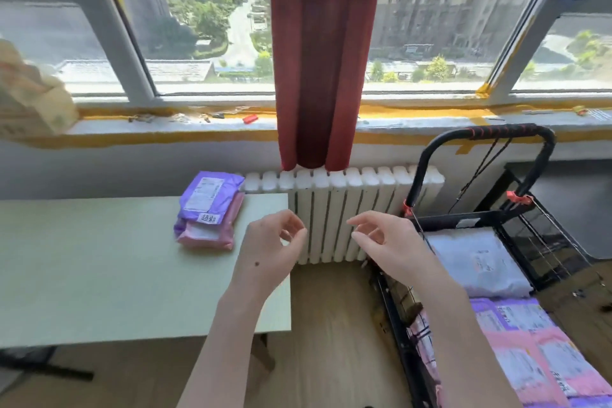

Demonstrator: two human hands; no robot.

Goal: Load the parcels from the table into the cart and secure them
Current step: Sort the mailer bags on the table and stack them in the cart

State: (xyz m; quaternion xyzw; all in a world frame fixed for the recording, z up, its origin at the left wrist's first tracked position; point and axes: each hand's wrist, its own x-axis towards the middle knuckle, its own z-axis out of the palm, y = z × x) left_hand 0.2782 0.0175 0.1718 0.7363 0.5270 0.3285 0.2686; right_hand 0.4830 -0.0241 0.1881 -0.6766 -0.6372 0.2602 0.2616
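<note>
Two parcels lie stacked near the far right end of the pale green table [99, 275]: a purple parcel [208, 195] on top of a pink parcel [208, 235]. The black wire cart [546, 242] stands on the right and holds a white parcel [477, 262] plus several pink and purple parcels [530, 351]. My left hand [268, 248] hovers over the table's right edge, fingers loosely curled, holding nothing. My right hand [387, 242] hangs between the table and the cart, empty too, fingers relaxed.
A white radiator [344, 209] stands against the wall behind my hands, under a red curtain [318, 76]. The cart's black handle [490, 132] arches up with elastic cords running from it. Wooden floor shows between table and cart. A bag sits at the far left sill.
</note>
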